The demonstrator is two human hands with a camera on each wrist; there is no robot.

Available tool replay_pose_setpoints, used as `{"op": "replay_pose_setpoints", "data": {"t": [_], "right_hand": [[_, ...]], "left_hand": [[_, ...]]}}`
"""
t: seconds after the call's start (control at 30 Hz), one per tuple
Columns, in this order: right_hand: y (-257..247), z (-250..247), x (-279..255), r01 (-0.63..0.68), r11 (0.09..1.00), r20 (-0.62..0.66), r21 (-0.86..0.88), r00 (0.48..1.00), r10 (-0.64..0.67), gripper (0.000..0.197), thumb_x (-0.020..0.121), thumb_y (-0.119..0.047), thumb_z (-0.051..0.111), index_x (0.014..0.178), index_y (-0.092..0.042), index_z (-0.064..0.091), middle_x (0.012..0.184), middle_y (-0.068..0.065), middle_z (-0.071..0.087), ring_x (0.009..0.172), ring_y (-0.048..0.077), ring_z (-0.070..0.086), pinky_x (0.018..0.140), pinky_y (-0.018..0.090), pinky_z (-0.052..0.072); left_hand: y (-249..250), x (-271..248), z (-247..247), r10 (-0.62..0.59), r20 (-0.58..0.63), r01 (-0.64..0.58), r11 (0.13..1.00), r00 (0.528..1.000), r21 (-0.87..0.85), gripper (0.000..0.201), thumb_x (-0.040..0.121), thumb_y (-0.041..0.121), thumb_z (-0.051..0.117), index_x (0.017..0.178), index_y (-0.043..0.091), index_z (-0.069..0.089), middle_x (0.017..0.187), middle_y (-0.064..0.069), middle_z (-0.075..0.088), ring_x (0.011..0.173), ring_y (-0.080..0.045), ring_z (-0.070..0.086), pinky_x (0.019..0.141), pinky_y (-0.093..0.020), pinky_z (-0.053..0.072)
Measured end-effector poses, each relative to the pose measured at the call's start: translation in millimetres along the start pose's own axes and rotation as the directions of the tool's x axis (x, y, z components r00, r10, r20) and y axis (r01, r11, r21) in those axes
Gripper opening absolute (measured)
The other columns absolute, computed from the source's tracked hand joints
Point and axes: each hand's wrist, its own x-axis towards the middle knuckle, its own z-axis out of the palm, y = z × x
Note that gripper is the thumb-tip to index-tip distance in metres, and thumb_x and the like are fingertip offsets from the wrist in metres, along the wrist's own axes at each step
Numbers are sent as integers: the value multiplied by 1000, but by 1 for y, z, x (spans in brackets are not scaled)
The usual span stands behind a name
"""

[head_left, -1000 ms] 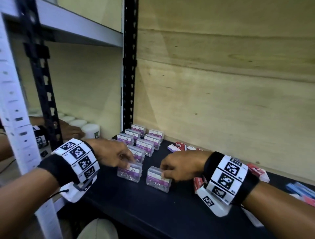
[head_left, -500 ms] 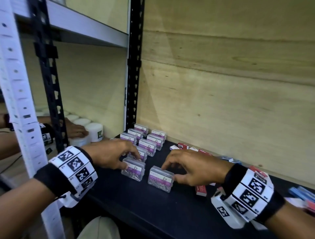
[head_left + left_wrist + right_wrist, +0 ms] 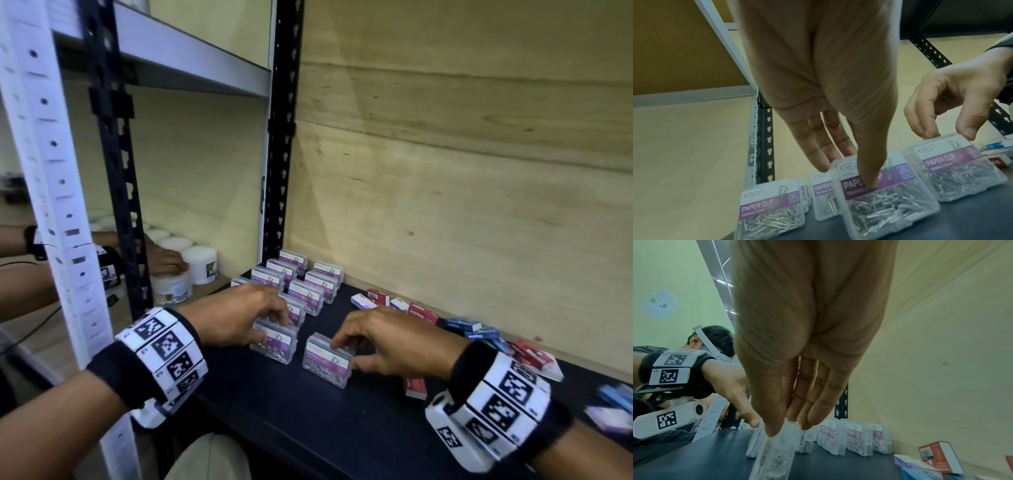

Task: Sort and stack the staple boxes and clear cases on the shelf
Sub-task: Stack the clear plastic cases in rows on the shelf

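At frame centre, the left hand (image 3: pixel 236 318) pinches one clear case (image 3: pixel 274 344); just right, the right hand (image 3: pixel 394 346) pinches another clear case (image 3: pixel 327 359) on the dark shelf (image 3: pixel 308 428).

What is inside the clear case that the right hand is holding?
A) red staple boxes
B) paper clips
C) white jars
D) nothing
B: the clear case pinched by the right hand has a purple label reading PAPER CLIP, and silver clips show through its clear lower half.
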Motion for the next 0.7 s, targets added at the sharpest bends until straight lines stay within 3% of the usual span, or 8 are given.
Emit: {"op": "replay_pose_setpoints", "data": {"t": [0.13, 0.3, 0.43, 0.7], "right_hand": [[-4, 0, 12, 14, 1000, 5, 25, 1000, -14, 34, 91, -25, 68, 125, -28, 64, 113, -15, 59, 91, -4, 55, 81, 14, 48], [-8, 2, 35, 20, 998, 3, 54, 1000, -20, 34, 89, -24, 72, 122, -28, 65, 111, -13, 64, 92, -2, 59, 82, 16, 51], [-11, 3, 54, 30, 997, -5, 72, 1000, -30, 35, 88, -23, 73, 121, -27, 66, 110, -11, 66, 91, -1, 60, 79, 14, 50], [-19, 2, 79, 25, 994, 7, 104, 1000, -26, 36, 87, -21, 75, 121, -25, 66, 113, -9, 68, 94, 2, 62, 86, 23, 54]], "left_hand": [[-10, -4, -2, -35, -6, 35, 999, 999, 6, 30, 84, 23, 71, 111, 35, 61, 100, 21, 51, 87, 7, 48, 72, -7, 38], [-26, -13, -8, -108, -8, 108, 994, 994, 23, 30, 82, 20, 72, 108, 32, 62, 100, 18, 53, 90, 0, 50, 78, -17, 43], [-40, -17, -10, -162, -2, 162, 986, 987, 33, 30, 81, 20, 73, 105, 34, 61, 99, 20, 52, 91, -2, 51, 79, -19, 44], [-56, -19, -12, -218, -9, 218, 973, 976, 71, 29, 80, 16, 72, 99, 34, 60, 98, 18, 54, 88, -2, 50, 76, -17, 42]]}}
